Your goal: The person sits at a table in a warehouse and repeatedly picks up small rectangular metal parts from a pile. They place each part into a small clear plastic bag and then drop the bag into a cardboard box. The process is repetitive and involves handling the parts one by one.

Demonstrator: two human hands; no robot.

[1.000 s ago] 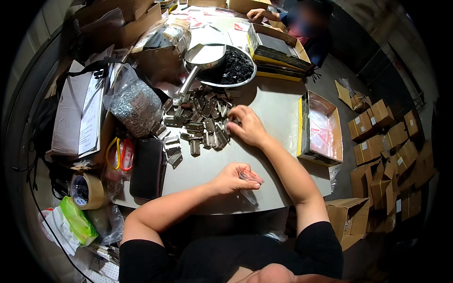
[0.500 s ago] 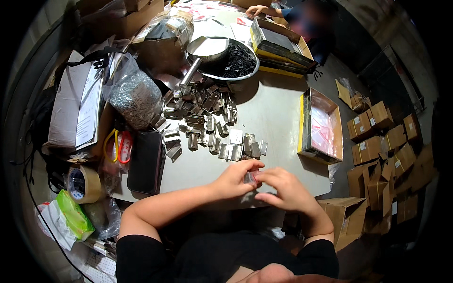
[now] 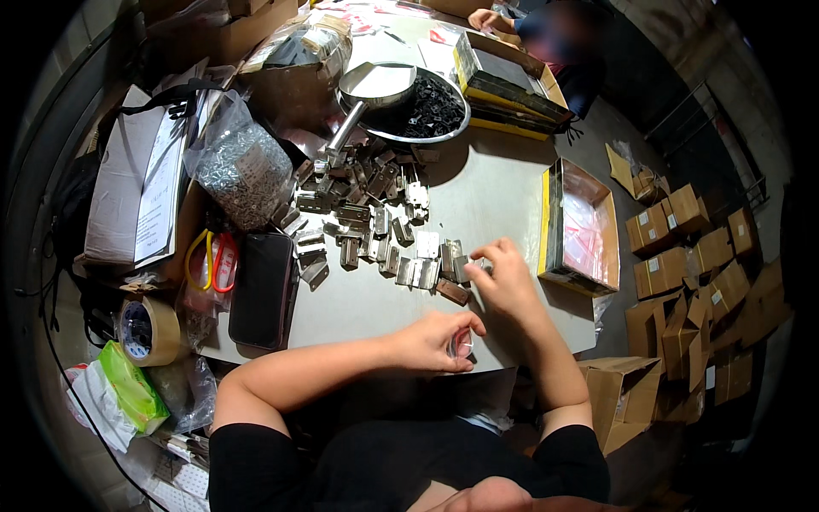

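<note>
My left hand (image 3: pixel 431 341) is closed around a small clear plastic bag (image 3: pixel 461 343) with red on it, at the table's front edge. My right hand (image 3: pixel 509 277) is farther forward, its thumb and forefinger curved and apart. It is beside the right end of a row of small bent metal brackets (image 3: pixel 416 273); whether it touches one is hard to make out. A brownish bracket (image 3: pixel 452 292) lies at the near side of that row. Behind, a larger heap of the same brackets (image 3: pixel 363 196) spreads over the table.
A metal bowl (image 3: pixel 466 119) of small black parts holds a scoop (image 3: pixel 375 85). Left are a bag of screws (image 3: pixel 243 162), a black phone-like case (image 3: pixel 263 290), scissors (image 3: pixel 212 260) and tape (image 3: pixel 149 331). An open box of bags (image 3: pixel 546 213) is right. Another person's hand (image 3: pixel 495 20) is at the far end.
My right hand has left the bag and moved forward to the brackets. My left hand keeps the bag, slightly nearer the edge. A brownish bracket now shows on the near side of the row.
</note>
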